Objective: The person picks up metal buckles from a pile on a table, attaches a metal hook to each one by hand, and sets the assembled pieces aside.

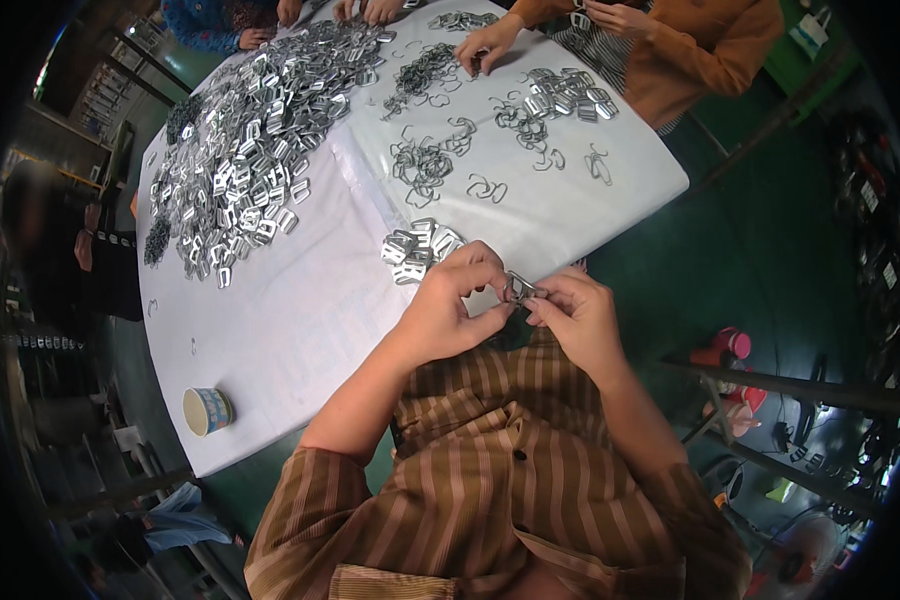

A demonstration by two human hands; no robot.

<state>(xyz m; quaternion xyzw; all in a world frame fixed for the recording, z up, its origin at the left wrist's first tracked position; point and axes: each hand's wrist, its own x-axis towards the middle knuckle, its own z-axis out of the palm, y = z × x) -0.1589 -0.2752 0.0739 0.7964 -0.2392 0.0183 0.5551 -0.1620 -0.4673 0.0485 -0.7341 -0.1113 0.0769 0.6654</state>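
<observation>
Just off the table's near edge, my left hand (455, 308) pinches one side of a small metal buckle (517, 287) between thumb and forefinger. From the other side, the fingertips of my right hand (582, 318) close on the same buckle. My fingers cover part of it, so whether a wire ring is joined to it is too small to tell. Beside my left hand lies a small heap of silvery flat buckles (410, 252). Farther off are loose bent wire rings (422, 168), with a few separate rings (487, 188) to their right.
A big mound of buckles (260, 150) covers the far left of the white-covered table (270, 330). A paper cup (208, 411) stands at the left corner. Across the table, a person's hand (490, 45) reaches into wire rings near another buckle pile (568, 95). More people's hands show at the far edge.
</observation>
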